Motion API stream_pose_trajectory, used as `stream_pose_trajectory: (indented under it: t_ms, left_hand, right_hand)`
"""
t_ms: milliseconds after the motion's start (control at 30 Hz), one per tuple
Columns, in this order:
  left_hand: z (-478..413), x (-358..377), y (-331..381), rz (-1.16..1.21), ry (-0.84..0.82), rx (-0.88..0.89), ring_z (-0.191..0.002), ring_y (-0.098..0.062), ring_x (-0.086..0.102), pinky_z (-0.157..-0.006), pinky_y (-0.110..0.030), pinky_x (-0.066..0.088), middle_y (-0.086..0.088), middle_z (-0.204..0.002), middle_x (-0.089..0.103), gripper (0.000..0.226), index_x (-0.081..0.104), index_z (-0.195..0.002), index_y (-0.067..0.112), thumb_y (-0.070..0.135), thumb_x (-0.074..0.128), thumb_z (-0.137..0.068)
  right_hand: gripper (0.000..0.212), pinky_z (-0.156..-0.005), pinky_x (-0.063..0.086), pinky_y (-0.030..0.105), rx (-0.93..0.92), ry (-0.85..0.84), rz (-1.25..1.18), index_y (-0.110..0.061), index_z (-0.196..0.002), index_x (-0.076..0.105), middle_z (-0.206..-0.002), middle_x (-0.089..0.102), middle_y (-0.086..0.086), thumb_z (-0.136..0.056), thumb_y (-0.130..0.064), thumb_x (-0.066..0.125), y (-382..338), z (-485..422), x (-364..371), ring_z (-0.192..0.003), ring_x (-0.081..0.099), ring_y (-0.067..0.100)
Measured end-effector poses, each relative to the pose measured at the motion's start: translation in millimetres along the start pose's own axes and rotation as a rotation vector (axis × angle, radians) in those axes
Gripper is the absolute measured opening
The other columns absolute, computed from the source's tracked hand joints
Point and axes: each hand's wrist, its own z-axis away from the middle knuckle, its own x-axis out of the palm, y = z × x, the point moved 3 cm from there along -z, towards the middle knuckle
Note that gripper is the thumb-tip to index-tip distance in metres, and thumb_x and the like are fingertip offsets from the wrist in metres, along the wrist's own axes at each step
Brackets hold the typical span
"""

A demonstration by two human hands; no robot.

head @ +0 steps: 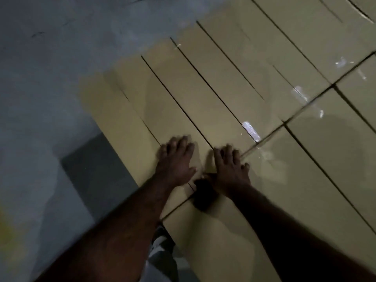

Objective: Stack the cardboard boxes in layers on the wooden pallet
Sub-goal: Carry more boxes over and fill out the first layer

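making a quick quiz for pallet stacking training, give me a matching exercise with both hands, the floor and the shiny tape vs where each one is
Things: 1 left hand; 2 right hand; 3 grey concrete floor; 4 shiny clear tape strip.
Places: a left of the tan cardboard boxes; b flat on a box, nearer the floor; c on a box beyond the right hand; d beside a dark blurred patch.
Pairs: 1-b; 2-d; 3-a; 4-c.

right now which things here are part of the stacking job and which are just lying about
Job: tan cardboard boxes in a flat layer; left hand and right hand, both flat on box tops.
Lying about: small dark object beside the right wrist, unidentifiable; grey floor.
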Motion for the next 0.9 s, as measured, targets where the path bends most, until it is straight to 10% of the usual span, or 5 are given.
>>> stream_pose_trajectory:
  t_ms: [333, 600, 767, 900]
  left_hand:
    - [-10, -7, -13, 0.107, -0.116, 0.11, -0.152, -0.03, -0.005, -0.119, -0.055, 0.008, 0.0, -0.167, -0.007, 0.078, 0.013, -0.158, 0.024, 0.047, 0.052, -0.094]
    - [-55, -101, -114, 0.297, 0.326, -0.022, -0.117, -0.037, 0.058, -0.097, -0.045, 0.049, -0.017, -0.128, 0.063, 0.074, 0.065, -0.125, 0.005, 0.048, 0.027, -0.079]
    - [-160, -174, -203, 0.228, 0.515, -0.203, -0.12, -0.042, 0.052, -0.102, -0.048, 0.044, -0.026, -0.128, 0.058, 0.06, 0.062, -0.123, -0.003, 0.038, 0.043, -0.083]
    - [-251, -200, -254, 0.343, 0.264, -0.192, -0.137, -0.038, 0.04, -0.111, -0.043, 0.035, -0.021, -0.151, 0.04, 0.074, 0.043, -0.144, 0.001, 0.055, 0.051, -0.092]
  right_hand:
    - [0.073, -0.116, 0.018, 0.063, 0.155, -0.147, 0.123, -0.018, -0.158, -0.013, -0.161, -0.023, 0.024, -0.105, -0.041, 0.032, -23, -11, 2, -0.149, -0.013, 0.048]
    - [0.085, -0.112, 0.019, 0.068, 0.258, -0.173, 0.037, -0.011, -0.155, 0.015, -0.162, 0.006, 0.025, -0.092, -0.057, 0.051, -59, -24, -40, -0.15, 0.007, 0.043]
    - [0.084, -0.115, 0.018, 0.066, 0.067, 0.08, -0.072, -0.016, -0.154, 0.015, -0.165, 0.004, 0.019, -0.09, -0.053, 0.055, -113, -84, -95, -0.152, 0.006, 0.039]
    - [0.109, -0.113, 0.015, 0.069, 0.057, 0.153, -0.116, -0.023, -0.156, 0.003, -0.166, -0.01, 0.017, -0.078, -0.077, 0.057, -143, -152, -107, -0.152, -0.004, 0.039]
